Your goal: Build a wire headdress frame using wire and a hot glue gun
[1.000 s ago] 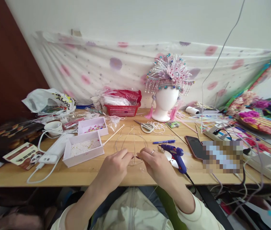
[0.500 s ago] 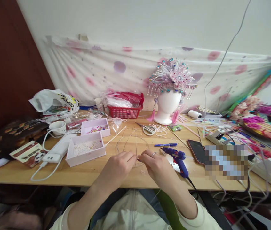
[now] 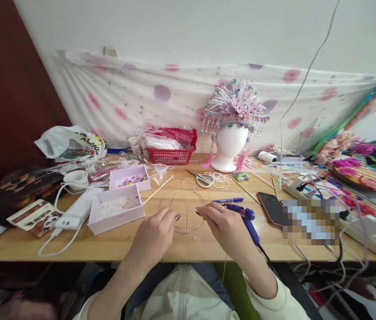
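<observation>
A round wire frame (image 3: 187,205), with thin ribs crossing inside a ring, stands on the wooden table before me. My left hand (image 3: 157,233) is closed at its near left edge, thumb and fingers pinched where the ring meets them. On the right side, apart from the ring, my right hand (image 3: 223,226) pinches with its fingertips. A thin wire (image 3: 224,269) trails down below that hand over the table edge; its end in the fingers is too fine to make out. Behind the right hand lie a blue glue gun (image 3: 249,222) and a blue pen (image 3: 229,200).
Left are a box of pearl beads (image 3: 117,218), a box of coloured gems (image 3: 129,178) and a white power strip (image 3: 77,209). Scissors (image 3: 204,180), a red basket (image 3: 171,156) and a foam head (image 3: 231,149) wearing a beaded headdress stand behind. A phone (image 3: 272,208) lies right.
My hands were close together over the near edge of the wire frame and have moved apart, the left one leftward and the right one rightward. The view has shifted slightly.
</observation>
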Available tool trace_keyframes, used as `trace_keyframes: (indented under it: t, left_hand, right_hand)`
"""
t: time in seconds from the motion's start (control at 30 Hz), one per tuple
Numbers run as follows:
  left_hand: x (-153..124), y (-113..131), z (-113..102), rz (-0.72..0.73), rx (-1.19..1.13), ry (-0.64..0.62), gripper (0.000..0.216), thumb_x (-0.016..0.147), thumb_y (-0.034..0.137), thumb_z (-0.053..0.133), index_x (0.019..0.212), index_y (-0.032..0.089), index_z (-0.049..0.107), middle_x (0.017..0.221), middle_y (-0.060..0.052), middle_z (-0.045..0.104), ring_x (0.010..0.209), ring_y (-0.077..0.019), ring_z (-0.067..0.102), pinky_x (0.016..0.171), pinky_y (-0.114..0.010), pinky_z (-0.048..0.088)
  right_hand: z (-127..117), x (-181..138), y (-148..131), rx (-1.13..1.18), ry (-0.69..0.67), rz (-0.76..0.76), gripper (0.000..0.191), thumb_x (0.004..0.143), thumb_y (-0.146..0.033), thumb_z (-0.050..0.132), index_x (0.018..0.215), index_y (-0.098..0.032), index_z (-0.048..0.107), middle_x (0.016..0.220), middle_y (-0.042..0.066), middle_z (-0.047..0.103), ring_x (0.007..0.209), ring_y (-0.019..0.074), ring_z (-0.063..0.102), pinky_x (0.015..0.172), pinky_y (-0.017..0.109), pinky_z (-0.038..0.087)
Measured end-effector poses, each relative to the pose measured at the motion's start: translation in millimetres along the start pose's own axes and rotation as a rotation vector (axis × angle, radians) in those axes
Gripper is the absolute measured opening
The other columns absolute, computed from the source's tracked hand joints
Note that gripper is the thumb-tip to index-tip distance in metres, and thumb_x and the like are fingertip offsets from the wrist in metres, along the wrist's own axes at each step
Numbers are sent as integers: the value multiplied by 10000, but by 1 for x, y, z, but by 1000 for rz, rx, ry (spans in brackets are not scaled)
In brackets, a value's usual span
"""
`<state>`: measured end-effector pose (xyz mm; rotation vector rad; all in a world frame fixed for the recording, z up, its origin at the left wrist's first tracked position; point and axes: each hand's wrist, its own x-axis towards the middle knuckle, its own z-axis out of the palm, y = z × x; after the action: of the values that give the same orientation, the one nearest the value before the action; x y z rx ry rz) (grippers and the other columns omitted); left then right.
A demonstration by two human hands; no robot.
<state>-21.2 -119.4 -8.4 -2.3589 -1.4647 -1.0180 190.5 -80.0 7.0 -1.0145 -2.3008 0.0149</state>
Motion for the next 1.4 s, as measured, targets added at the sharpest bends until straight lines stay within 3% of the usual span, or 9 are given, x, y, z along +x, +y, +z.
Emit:
trace_keyframes:
  t: [0.33, 0.57, 0.7, 0.87, 1.07, 1.27, 1.4]
  left_hand:
    - [8, 12, 5, -13, -30, 116, 252, 1044, 233, 421, 914, 188, 632, 784, -11, 731, 675, -175, 723, 592, -270, 516]
    - [-1, 6, 5, -77, -61, 222, 198, 1029, 196, 442, 936, 187, 616, 818, -23, 761, 688, -168, 738, 601, -257, 512]
    - [-2, 15, 6, -99, -101, 208, 159, 1008, 188, 483, 936, 197, 625, 820, -14, 758, 700, -164, 737, 623, -247, 523]
    - [0, 22, 11, -128, -136, 224, 191, 1012, 176, 469, 971, 193, 654, 859, -28, 777, 757, -167, 753, 673, -237, 548]
    - [-2, 22, 11, -194, -154, 239, 199, 1006, 156, 476, 909, 189, 647, 742, -11, 756, 633, -153, 732, 577, -219, 525]
    - [1, 28, 11, -106, -146, 182, 181, 1005, 180, 492, 991, 209, 670, 868, -22, 766, 770, -183, 747, 652, -256, 554]
    - [2, 26, 13, -51, -137, 196, 235, 1009, 130, 453, 1034, 198, 676, 902, -27, 776, 809, -178, 753, 689, -260, 570]
  right_hand:
    - [2, -3, -6, 97, 112, 40, 304, 953, -81, 444, 992, -170, 733, 842, 68, 773, 680, 178, 749, 578, 242, 537]
    - [-1, -14, 5, 144, 216, 154, 288, 1027, -230, 425, 1025, -140, 699, 711, 53, 786, 528, 162, 741, 513, 225, 550]
    - [4, -15, -5, 180, 212, 187, 321, 1048, -310, 423, 987, -154, 696, 573, 6, 731, 472, 152, 717, 484, 209, 535]
    - [11, -16, -21, 224, 194, 198, 355, 1066, -347, 392, 1026, -153, 687, 578, 4, 740, 458, 139, 716, 451, 179, 525]
    - [11, -19, -19, 212, 191, 175, 435, 1071, -394, 360, 925, -138, 681, 527, 25, 707, 408, 153, 687, 403, 193, 483]
    - [12, -21, -21, 208, 178, 168, 475, 1074, -423, 337, 938, -135, 690, 461, 4, 652, 378, 156, 658, 408, 204, 469]
    - [14, -22, -23, 250, 157, 169, 386, 1072, -369, 365, 999, -151, 675, 575, 12, 726, 469, 140, 714, 479, 181, 512]
